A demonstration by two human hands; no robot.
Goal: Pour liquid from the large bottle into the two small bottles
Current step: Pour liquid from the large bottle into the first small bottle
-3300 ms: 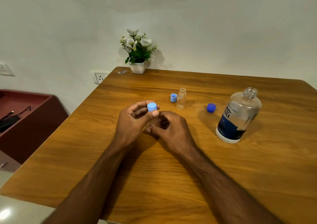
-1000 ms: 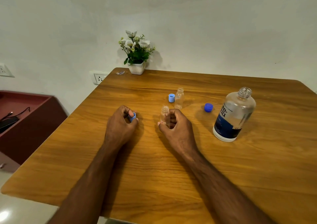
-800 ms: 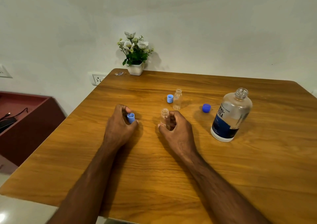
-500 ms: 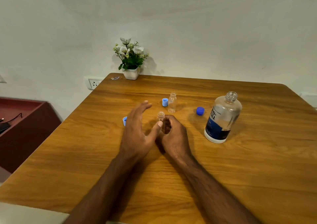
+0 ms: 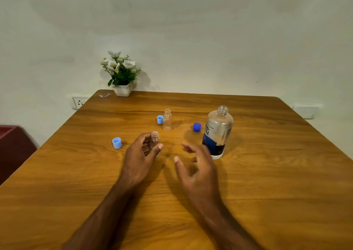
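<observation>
The large clear bottle with a dark blue label stands uncapped on the right of the wooden table. Its dark blue cap lies just left of it. One small clear bottle stands uncapped further back, a light blue cap beside it. My left hand is shut on the other small bottle, upright on the table. Its light blue cap lies to the left. My right hand hovers open between the small bottle and the large bottle.
A white pot of flowers stands at the table's far left corner against the wall. A wall socket sits left of the table, another on the right. A dark red cabinet is at the left edge.
My left hand set the light blue cap down on the left and took hold of the near small bottle. My right hand let that bottle go and moved right, fingers spread.
</observation>
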